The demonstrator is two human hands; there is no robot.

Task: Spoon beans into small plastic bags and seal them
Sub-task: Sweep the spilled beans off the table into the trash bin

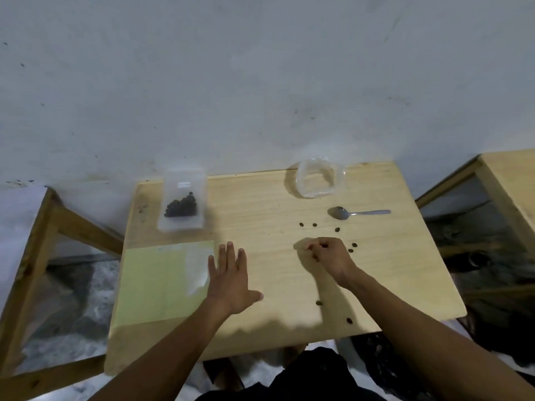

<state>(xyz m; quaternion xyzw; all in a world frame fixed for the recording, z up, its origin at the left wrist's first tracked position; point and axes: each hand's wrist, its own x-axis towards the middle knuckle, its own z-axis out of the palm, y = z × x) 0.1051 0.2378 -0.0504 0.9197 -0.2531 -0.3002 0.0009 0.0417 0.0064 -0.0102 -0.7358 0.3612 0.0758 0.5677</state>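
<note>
A small clear plastic bag (181,206) holding dark beans lies at the table's back left. A clear plastic container (317,180) stands at the back right, with a metal spoon (357,212) lying just in front of it. Several loose dark beans (337,229) are scattered on the wood around my right hand. My right hand (328,257) rests on the table with its fingers curled, pinching at least one bean. My left hand (231,277) lies flat and open on the table, fingers spread, its edge by a clear empty bag (197,270).
A pale green sheet (156,285) covers the front left of the wooden table (260,212). Two more loose beans (349,320) lie near the front edge. Wooden frames stand at the left (37,256) and right (503,180). A grey wall is behind.
</note>
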